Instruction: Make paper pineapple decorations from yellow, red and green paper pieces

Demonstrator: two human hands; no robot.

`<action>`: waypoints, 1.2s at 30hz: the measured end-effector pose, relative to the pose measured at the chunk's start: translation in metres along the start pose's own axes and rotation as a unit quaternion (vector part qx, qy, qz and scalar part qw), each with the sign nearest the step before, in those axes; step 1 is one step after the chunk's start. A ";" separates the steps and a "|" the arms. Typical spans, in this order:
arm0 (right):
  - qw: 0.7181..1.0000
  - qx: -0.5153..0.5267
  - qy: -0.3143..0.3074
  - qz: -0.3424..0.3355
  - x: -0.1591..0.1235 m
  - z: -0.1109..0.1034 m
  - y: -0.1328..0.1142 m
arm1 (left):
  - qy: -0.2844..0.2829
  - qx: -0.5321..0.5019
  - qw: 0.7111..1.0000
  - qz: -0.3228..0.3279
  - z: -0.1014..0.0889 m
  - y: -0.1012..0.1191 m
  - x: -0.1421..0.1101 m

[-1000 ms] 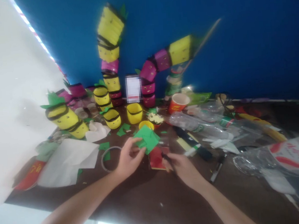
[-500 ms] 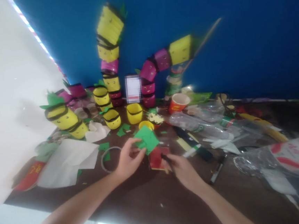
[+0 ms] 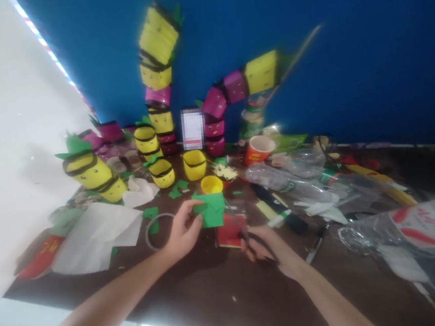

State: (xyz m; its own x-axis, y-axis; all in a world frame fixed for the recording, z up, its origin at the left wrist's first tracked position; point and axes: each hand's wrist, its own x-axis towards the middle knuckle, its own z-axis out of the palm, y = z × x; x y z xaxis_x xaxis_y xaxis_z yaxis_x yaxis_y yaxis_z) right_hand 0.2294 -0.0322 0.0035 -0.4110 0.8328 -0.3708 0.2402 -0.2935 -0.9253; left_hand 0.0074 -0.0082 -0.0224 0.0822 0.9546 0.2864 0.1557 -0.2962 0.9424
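Note:
My left hand pinches a piece of green paper and holds it up over the dark brown table. My right hand is closed round the dark handles of scissors, whose thin blades reach up to the right edge of the green paper. Under the paper lies a small red card. Just behind it stands a small yellow cup.
Yellow and magenta decorated cups stand stacked against the blue wall. White paper, green scraps, a ring, an orange paper cup, plastic bottles, markers and a plastic bag litter the table.
The green paper has turned and dropped slightly in my left hand. My right hand has shifted a little right and down, and the scissor blades now reach the paper.

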 end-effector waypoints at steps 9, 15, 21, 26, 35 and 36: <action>0.998 -0.055 -0.004 -0.015 -0.001 0.002 -0.012 | -0.041 -0.024 0.998 -0.033 0.001 -0.001 -0.002; 0.998 -0.060 -0.008 -0.013 0.000 0.003 -0.010 | -0.051 -0.019 0.998 -0.043 0.000 -0.002 -0.002; 0.999 -0.032 -0.014 -0.019 0.001 0.003 -0.009 | -0.060 -0.025 0.997 -0.036 -0.001 -0.001 -0.002; 0.998 -0.061 -0.007 -0.010 0.001 0.003 -0.013 | -0.060 -0.030 0.997 -0.036 -0.001 0.001 -0.002; 0.999 -0.031 -0.014 -0.028 0.001 0.004 -0.013 | -0.051 -0.030 0.998 -0.027 0.000 0.000 -0.002; 0.999 -0.028 -0.016 -0.032 0.001 0.003 -0.012 | -0.047 -0.028 0.998 -0.025 0.000 -0.001 -0.002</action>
State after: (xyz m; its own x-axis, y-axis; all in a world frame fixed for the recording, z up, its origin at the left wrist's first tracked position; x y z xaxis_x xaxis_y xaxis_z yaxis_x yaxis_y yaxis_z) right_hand 0.2230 -0.0294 0.0139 -0.4551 0.8331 -0.3143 0.2610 -0.2126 -0.9416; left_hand 0.0071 -0.0096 -0.0237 0.1690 0.9598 0.2243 0.1066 -0.2440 0.9639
